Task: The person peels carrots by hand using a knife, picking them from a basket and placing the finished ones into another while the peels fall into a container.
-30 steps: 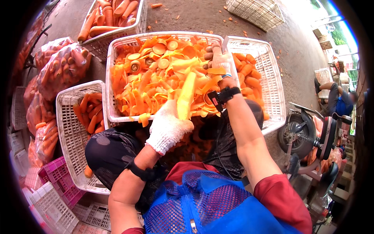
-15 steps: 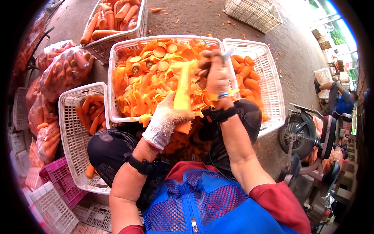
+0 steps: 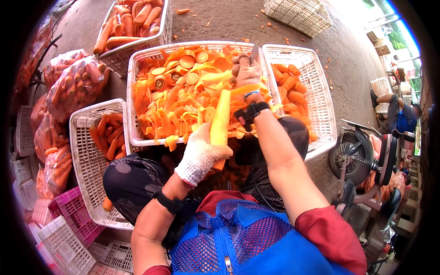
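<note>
My left hand [image 3: 200,150], in a whitish glove, is closed round the lower part of a peeled yellow-orange carrot [image 3: 221,118]. The carrot tilts upward over the near edge of a white crate [image 3: 130,91] heaped with carrot peelings [image 3: 172,98] and cut-off ends. Above the right side of that crate, my gloved right hand [image 3: 246,73] grips a flat grey blade-like tool [image 3: 255,53]; its exact kind is partly hidden by the fingers. A strip of peel [image 3: 245,89] lies across the right wrist area, beyond the carrot's tip.
A white crate [image 3: 326,101] of peeled carrots adjoins on the right. Unpeeled carrots fill a crate [image 3: 133,52] at the far left and lie in another crate [image 3: 91,192] nearer. Bagged carrots [image 3: 75,89] stand left. A wheeled vehicle [image 3: 353,158] and a seated person [image 3: 403,114] are right.
My right hand has moved slightly up and left, and the tool has turned more upright. My left hand and the carrot have shifted slightly down. A peel strip now shows by the right wrist.
</note>
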### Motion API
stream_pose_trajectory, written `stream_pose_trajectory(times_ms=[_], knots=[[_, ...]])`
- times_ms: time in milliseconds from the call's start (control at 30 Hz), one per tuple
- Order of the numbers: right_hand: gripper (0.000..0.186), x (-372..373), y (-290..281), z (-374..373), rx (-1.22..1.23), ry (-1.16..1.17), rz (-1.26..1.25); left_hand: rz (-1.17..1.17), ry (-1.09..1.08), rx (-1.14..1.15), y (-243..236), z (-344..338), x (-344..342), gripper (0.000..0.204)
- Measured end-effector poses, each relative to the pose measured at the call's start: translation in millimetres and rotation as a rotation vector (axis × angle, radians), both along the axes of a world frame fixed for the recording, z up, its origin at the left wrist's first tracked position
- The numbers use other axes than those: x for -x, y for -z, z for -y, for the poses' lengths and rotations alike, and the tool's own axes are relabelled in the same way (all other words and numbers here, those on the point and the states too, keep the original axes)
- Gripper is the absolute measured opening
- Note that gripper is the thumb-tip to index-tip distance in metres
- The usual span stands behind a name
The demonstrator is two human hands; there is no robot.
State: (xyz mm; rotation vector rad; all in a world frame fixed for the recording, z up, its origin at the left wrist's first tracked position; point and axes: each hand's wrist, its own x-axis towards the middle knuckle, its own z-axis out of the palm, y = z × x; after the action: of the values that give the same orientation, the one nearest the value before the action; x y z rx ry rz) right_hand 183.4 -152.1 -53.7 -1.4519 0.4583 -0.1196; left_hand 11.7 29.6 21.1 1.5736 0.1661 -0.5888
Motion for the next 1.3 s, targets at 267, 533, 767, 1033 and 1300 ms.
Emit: stream_pose_trajectory(times_ms=[267, 533, 767, 1033, 1300], knots=[[0.049, 54.4, -84.5, -19.6, -0.327, -0.067, -0.003, 0.046, 0.049, -0.459, -0.4, 3.0, -21.4, 0.059], [0.047, 33.9, -42.6, -33.2, -0.324, -0.135, -0.014, 0.235, 0.016, -0.433, 24.2, 9.6, -11.6, 0.056], [0.038, 20.5, -30.5, 18.4, 0.101, -0.111, -0.156, 0.076, 0.127, -0.667, -4.9, 18.2, -6.0, 0.060], [0.036, 70.0, -19.4, -11.7, -0.272, -0.330, 0.035, 0.063, -0.161, 0.248, 5.0, 15.9, -3.0, 0.083], [0.045, 89.8, -92.9, -10.8, -0.403, 0.029, 0.039, -0.114, -0.057, 0.046, -0.1, 7.1, -3.9, 0.058]])
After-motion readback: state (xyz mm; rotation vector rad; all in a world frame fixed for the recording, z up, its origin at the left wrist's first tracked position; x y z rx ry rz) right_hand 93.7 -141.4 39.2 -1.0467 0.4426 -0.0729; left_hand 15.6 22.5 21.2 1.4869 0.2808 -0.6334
